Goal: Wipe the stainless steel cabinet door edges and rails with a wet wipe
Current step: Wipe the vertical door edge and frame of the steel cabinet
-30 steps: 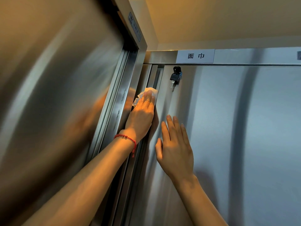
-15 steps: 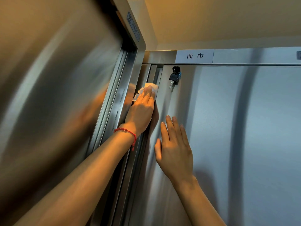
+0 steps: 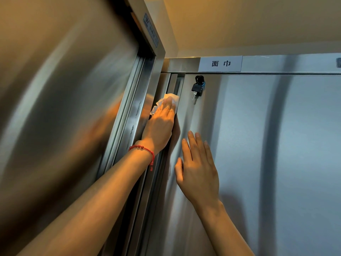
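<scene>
A crumpled white wet wipe (image 3: 167, 103) is lying against the brushed stainless steel cabinet door edge (image 3: 180, 108), mostly hidden beneath the left hand (image 3: 159, 126). That hand's grip is pressing it flat with fingers together, a red beaded bracelet (image 3: 143, 148) circling its wrist. Just right and lower, the right hand (image 3: 198, 169) is resting spread on the steel door.

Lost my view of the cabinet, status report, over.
Left hand presses wipe on door edge, near the top. Right hand flat on door, fingers straight. Key hangs right of wipe, clear.
</scene>
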